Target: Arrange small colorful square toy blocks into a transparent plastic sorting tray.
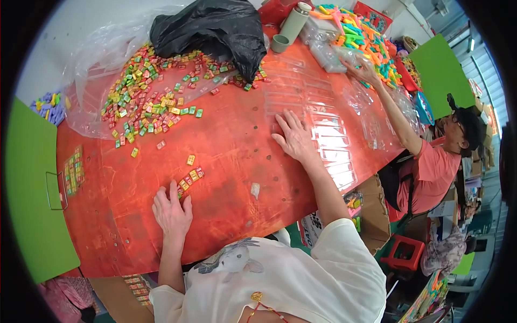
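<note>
A short curved row of small red, yellow and green packets (191, 178) lies on the red table. My left hand (172, 214) rests at the row's near end, thumb and index finger apart on either side of it; whether they touch the packets is hard to tell. One loose yellow packet (190, 160) lies just beyond the row. My right hand (296, 139) is spread flat at the left edge of the clear plastic trays (329, 126), which lie side by side with long slots. Nothing shows in its grasp.
Many loose packets (145, 102) lie on a clear plastic sheet under a black bag (207, 32). A co-worker (431, 172) reaches toward a pile of colourful plastic pieces (366, 40). A green flask (296, 23) and cup (279, 43) stand behind. More packets (74, 169) are grouped at left.
</note>
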Available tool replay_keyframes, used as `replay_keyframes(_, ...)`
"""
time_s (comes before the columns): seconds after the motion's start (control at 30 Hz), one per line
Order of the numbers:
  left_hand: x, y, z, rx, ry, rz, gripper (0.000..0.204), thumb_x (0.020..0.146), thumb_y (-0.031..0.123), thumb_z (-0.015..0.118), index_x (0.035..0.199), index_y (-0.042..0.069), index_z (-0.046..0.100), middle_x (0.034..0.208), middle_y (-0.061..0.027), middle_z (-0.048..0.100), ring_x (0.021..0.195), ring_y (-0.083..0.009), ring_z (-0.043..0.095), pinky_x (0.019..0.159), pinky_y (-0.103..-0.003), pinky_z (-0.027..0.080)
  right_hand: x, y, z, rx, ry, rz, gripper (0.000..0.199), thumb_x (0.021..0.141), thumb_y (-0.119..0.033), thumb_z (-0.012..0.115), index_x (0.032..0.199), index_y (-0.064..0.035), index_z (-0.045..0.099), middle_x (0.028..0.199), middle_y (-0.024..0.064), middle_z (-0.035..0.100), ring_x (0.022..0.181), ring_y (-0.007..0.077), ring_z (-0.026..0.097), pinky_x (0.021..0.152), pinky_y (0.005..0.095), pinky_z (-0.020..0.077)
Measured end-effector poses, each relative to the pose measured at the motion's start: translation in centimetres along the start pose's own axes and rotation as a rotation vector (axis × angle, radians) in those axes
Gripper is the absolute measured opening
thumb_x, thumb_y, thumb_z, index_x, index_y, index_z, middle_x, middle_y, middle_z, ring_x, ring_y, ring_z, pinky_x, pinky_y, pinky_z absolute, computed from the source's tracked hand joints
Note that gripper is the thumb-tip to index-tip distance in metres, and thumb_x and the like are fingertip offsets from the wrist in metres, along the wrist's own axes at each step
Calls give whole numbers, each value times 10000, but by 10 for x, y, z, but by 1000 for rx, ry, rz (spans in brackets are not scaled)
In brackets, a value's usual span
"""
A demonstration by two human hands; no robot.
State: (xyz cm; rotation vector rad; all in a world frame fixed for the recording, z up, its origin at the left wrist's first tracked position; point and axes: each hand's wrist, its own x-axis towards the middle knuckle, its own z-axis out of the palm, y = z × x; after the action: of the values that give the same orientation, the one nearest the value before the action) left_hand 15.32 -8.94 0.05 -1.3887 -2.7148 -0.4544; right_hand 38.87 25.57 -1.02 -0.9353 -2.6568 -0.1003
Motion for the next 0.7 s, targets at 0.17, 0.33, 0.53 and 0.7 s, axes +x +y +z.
replay_keyframes(0.17, 2, -2, 8, 27, 38, 74, 744, 873, 426, 673, 1525, 168, 426, 1601, -238, 261, 1440, -467, 283, 1110, -670, 244, -15, -16, 2, 80, -43, -48, 616, 934, -466, 591, 1422, -97, 517, 1505, 163, 452, 1396, 360, 404, 1114, 559, 323)
replay_keyframes(0.33, 26, 7, 10, -49, -26, 311, 763, 836, 427, 728, 1524, 263, 440, 1625, -203, 246, 1495, -462, 198, 1141, -686, 196, -46, -54, -18, 113, -126, -140, 633, 928, -441, 611, 1443, -89, 503, 1528, 156, 438, 1416, 353, 388, 1109, 546, 308)
replay_keyframes(0.53, 42, 5, 20, -48, -67, 488, 622, 896, 403, 678, 1474, 256, 500, 1613, -124, 310, 1499, -395, 235, 1143, -687, 219, -83, -102, -39, 179, -272, -318, 695, 910, -518, 589, 1451, -93, 493, 1553, 153, 405, 1434, 348, 363, 1116, 549, 274)
replay_keyframes(0.7, 68, -3, 29, -20, -127, 533, 591, 953, 409, 603, 1502, 248, 458, 1603, -114, 343, 1488, -368, 281, 1143, -670, 239, -94, -141, -51, 250, -357, -491, 687, 887, -496, 632, 1438, -103, 514, 1555, 147, 403, 1447, 323, 348, 1155, 535, 243)
